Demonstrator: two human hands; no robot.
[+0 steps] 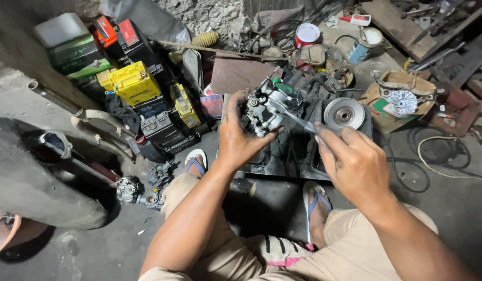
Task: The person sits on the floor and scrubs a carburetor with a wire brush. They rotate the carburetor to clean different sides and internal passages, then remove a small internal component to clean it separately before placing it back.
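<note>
My left hand grips a small metal carburetor, holding it up over a black oily tray. My right hand holds a slim metal tool, a wrench or driver, whose tip rests on the carburetor's top. Both forearms reach in from the bottom of the view. My feet in blue flip-flops rest on the concrete floor under the hands.
A round metal pulley lies right of the carburetor. Yellow and black batteries stack at left. Another carburetor lies on the floor lower left. Cans, a cooling fan part and cables clutter the back and right.
</note>
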